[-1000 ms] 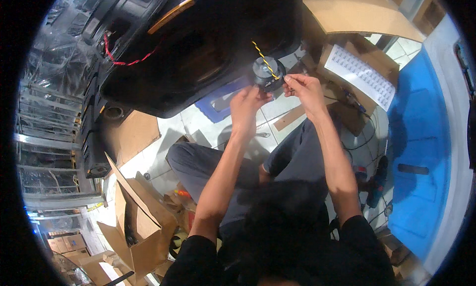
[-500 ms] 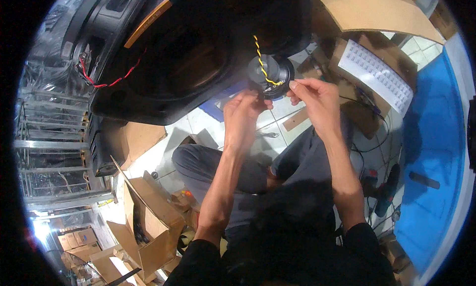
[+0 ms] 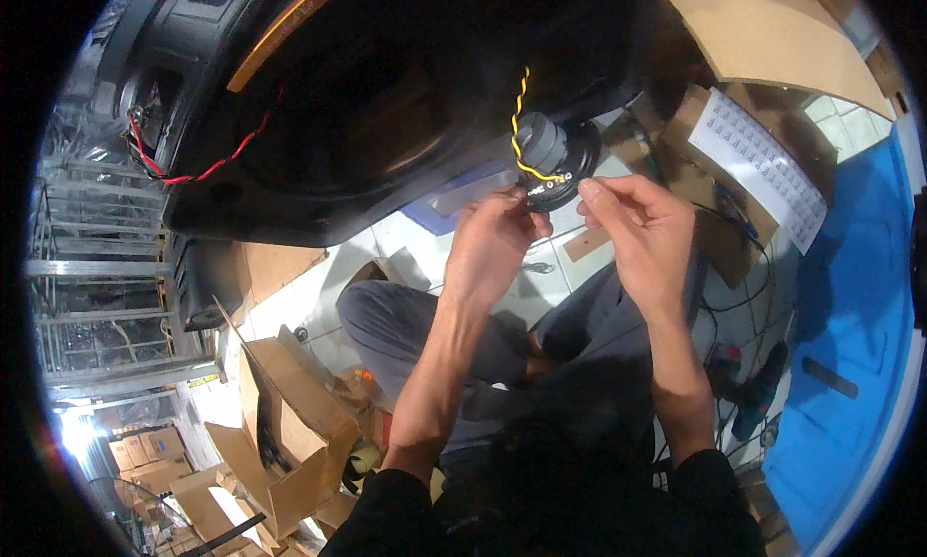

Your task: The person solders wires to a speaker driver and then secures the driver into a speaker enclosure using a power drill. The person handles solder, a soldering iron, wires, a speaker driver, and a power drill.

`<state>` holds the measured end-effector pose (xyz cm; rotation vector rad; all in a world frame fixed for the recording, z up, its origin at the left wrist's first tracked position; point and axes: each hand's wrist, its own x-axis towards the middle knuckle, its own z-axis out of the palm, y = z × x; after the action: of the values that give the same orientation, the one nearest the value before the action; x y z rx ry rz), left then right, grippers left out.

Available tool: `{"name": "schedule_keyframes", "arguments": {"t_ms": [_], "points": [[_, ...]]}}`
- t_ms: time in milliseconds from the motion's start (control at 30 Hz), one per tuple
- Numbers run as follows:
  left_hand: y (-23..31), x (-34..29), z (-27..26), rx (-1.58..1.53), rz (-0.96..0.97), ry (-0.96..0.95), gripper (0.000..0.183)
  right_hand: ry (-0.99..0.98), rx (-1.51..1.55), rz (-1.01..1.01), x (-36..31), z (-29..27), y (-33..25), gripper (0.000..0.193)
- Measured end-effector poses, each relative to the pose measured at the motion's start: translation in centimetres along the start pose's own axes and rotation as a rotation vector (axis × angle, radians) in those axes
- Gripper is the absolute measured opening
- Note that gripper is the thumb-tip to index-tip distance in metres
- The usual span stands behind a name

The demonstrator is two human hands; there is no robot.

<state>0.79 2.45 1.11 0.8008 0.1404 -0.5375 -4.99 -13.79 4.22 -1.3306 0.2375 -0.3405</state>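
A round black speaker driver with a grey magnet is held up in front of a large black cabinet. A twisted yellow-and-black wire runs down to the terminals at its near edge. The fingers of my left hand are pinched at the left side of the driver's rim. My right hand has thumb and forefinger closed at the rim's right side. Fingertips partly hide the edge, and any small part between them cannot be made out.
The black cabinet with a large round opening fills the upper left; a red-and-black wire hangs at its left. Cardboard with a white label sheet lies right, beside a blue panel. An open carton stands lower left.
The driver and both hands sit slightly further right and lower in the picture, while the view itself has shifted a little. The driver has tilted slightly. Both hands stay at its rim.
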Motion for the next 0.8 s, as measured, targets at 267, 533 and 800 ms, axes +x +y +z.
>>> {"name": "schedule_keyframes", "arguments": {"t_ms": [267,533,800], "points": [[0.2,-0.3,-0.6,-0.156,-0.232,0.039,0.017,0.001,0.019,0.019,0.3,0.2,-0.3,0.02],[1.1,-0.9,0.5,-0.149,-0.357,0.182,0.015,0.033,-0.149,0.008,0.9,-0.6,-0.4,0.018],[1.6,-0.7,0.3,-0.045,-0.363,0.193,0.016,-0.054,-0.614,-0.535,3.1,-1.6,-0.3,0.023]]}}
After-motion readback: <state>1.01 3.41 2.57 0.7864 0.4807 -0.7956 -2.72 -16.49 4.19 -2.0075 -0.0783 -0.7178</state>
